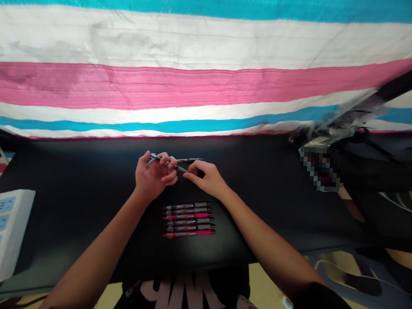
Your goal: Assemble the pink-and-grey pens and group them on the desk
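My left hand [155, 172] is turned palm up, its fingers curled round a dark and grey pen [181, 169]. That pen slants down to the right, where the thumb and forefinger of my right hand [206, 175] close on its end. Just behind my hands another dark pen [190, 161] shows, partly covered by my left fingers; whether it lies on the table or is held I cannot tell. Nearer to me, several pens lie side by side in a row, among them a red one [189, 234] at the front and a grey and black one [187, 207] at the back.
A white power strip [9, 249] with blue sockets stands at the left of the black table [80, 230]. Striped sheeting [210, 89] hangs along the back. Clear plastic wrapping [346, 119] and a blurred-out item [320, 168] are at the right, near another person's arm [405, 259].
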`<action>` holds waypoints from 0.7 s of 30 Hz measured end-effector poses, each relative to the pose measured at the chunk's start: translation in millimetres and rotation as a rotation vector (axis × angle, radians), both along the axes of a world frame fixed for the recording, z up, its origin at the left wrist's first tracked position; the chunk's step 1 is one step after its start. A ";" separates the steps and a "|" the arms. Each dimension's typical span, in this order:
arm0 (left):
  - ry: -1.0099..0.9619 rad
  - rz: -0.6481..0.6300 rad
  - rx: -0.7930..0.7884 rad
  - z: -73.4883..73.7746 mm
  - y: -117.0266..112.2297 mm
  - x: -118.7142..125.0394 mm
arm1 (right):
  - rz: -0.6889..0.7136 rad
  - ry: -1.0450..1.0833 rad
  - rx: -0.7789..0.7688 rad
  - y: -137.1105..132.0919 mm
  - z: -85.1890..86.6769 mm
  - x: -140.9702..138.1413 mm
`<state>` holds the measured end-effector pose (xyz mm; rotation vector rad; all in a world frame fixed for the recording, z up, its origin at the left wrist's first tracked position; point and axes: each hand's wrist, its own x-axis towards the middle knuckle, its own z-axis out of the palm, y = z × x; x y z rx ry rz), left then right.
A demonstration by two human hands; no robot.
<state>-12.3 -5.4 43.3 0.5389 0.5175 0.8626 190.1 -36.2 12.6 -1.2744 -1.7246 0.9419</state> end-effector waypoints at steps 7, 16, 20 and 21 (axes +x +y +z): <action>-0.035 -0.026 -0.058 2.4 -0.8 -2.9 | 0.093 0.023 -0.054 -3.1 0.0 -4.1; -0.047 0.005 -0.041 1.9 0.1 -1.9 | 0.102 0.014 -0.051 -3.3 0.2 -4.3; -0.030 0.013 -0.059 3.3 -0.3 -0.9 | 0.093 0.004 -0.046 -3.1 -0.3 -4.6; -0.022 0.019 -0.055 3.7 -0.4 -0.6 | 0.082 0.001 -0.039 -3.0 -0.8 -4.8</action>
